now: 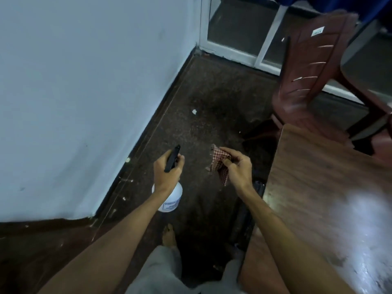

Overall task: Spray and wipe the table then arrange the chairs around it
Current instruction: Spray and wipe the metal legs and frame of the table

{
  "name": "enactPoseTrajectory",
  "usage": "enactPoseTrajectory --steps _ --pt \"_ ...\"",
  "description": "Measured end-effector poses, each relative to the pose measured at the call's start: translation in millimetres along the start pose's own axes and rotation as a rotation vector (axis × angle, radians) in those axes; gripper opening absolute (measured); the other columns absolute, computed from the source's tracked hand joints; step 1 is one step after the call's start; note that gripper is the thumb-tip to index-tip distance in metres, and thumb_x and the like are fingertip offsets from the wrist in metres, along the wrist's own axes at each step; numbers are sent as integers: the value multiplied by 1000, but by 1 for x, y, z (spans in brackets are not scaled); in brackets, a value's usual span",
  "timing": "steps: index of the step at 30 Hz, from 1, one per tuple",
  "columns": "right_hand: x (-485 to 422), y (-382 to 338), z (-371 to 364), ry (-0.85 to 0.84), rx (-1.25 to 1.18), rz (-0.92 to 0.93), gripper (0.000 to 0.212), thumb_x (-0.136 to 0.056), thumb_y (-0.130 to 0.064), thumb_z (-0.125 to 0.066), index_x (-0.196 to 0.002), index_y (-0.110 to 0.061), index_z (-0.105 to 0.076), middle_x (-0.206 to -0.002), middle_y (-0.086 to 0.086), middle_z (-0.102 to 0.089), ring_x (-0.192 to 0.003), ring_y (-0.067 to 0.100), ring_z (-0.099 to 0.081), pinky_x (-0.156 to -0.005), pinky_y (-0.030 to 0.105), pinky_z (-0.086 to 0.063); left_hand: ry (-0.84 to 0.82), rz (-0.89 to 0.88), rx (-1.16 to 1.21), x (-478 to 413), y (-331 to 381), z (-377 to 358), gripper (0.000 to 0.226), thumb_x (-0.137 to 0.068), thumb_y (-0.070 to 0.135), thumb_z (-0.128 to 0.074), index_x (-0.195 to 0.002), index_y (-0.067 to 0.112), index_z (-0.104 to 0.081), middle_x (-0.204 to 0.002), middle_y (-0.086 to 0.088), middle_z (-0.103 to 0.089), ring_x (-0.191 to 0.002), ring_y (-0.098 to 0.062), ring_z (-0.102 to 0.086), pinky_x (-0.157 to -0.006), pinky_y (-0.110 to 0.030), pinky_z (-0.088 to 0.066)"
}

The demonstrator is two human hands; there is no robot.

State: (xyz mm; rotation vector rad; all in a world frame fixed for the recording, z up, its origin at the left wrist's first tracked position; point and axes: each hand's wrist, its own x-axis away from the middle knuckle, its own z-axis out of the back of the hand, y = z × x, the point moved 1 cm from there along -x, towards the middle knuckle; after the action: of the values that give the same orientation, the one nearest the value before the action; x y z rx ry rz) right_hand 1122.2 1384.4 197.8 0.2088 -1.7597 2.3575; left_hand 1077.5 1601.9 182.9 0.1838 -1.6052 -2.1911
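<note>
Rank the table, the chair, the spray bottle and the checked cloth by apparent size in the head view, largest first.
1. table, nearest and cut off by the frame.
2. chair.
3. spray bottle and checked cloth: too alike to rank, both partly hidden.

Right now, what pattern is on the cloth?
Red-and-white checks on the cloth, best seen in the head view.

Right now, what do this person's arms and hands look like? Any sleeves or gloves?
The left arm and right arm are bare, with no sleeves in view. The left hand and right hand wear no gloves. No watch, bracelet or ring shows, though the picture is dim. Below are light grey trousers or shorts and a bare foot.
</note>
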Motion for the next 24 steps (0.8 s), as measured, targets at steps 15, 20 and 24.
enactPoseTrajectory --steps 15,20,24 --pt "-91 -26 -37 345 -55 -106 40 -92 3 -60 -117 -25 -73 -113 -9 -66 -107 4 -62 -93 24 -53 -394 -154 -75 -181 41 -21 8 -99 10 -71 -93 5 -71 -73 -18 -67 -56 -26 -63 -52 -38 -52" --pt "-128 -26 -32 485 -11 -131 41 -91 3 -59 -119 -24 -73 -111 -10 -64 -103 -2 -61 -92 19 -53 -578 -280 -123 -233 72 -72 12 -99 6 -70 -89 0 -69 -64 -19 -63 -47 -16 -58 -44 -24 -47" --pt "-140 -26 -25 599 39 -205 42 -90 1 -59 -119 -26 -72 -107 -11 -63 -100 1 -59 -90 17 -49 -767 -294 -153 -260 94 -115 20 -101 12 -69 -83 3 -66 -61 -20 -58 -46 -24 -54 -44 -29 -45"
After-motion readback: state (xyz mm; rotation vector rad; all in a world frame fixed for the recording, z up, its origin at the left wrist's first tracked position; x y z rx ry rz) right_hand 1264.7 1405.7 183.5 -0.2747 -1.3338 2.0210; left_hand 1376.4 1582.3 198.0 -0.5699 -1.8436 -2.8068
